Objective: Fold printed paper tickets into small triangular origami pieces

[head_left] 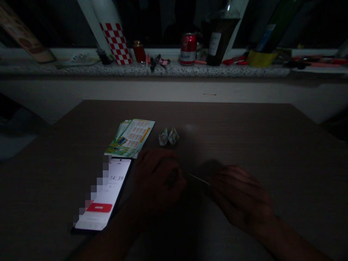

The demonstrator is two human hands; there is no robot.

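The scene is very dark. My left hand (159, 177) rests curled on the brown table (244, 137), fingers closed. My right hand (239, 197) lies beside it, fingers bent down. Between the two hands a thin pale edge (199, 179), perhaps a sheet of paper, shows; both hands seem to pinch it, though the dark hides the grip. Two small folded paper shapes (168, 136) stand just beyond my left hand. A stack of green printed leaflets (132, 137) lies to their left.
A lit phone (107, 194) showing a timer lies left of my left hand. On the stone ledge behind stand a red can (188, 49), a dark bottle (220, 40), a red-and-white checked tube (115, 41), a small red jar (139, 51) and scattered small items.
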